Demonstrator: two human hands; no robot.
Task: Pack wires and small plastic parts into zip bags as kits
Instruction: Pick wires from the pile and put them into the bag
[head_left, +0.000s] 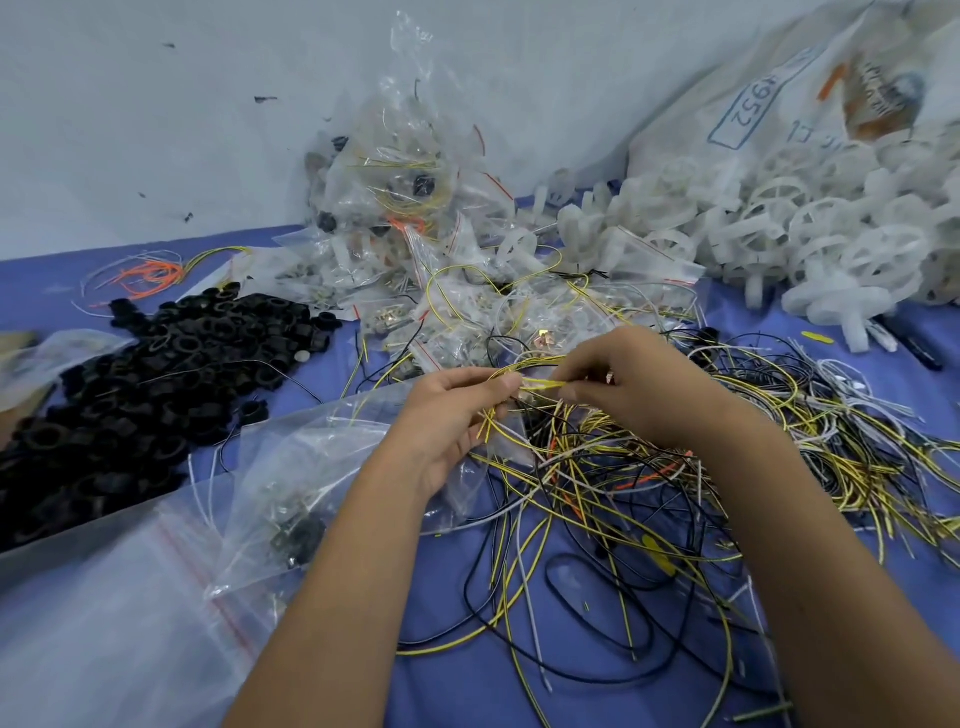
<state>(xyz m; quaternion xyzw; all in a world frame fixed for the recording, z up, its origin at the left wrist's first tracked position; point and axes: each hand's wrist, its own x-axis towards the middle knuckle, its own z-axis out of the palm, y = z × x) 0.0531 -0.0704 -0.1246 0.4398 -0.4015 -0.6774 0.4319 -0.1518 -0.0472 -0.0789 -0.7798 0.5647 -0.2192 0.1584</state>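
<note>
Head view: both hands meet near frame centre over a blue table cover (519, 675). Left hand (452, 415), entering from 6 o'clock, has its fingers curled round a folded bundle of yellow wire (540, 383); the bundle's loose ends hang down past its palm. Right hand (639, 384), entering from 5 o'clock, pinches the same bundle at its other end, thumb and fingers closed on the strands. Wire held just above the table, between the two hands.

Loose wire tangle (649, 488), yellow, black, white and some orange, spreads from under the hands toward 3 and 5 o'clock. Empty zip bags (156, 597) lie at 8 o'clock, one touching the left wrist. Black plastic rings (156, 384) heaped at 9 o'clock. Packed kit bags (405, 218) piled at 12 o'clock against a pale wall. White plastic wheels (779, 228) spill from a printed sack (779, 88) at 2 o'clock.
</note>
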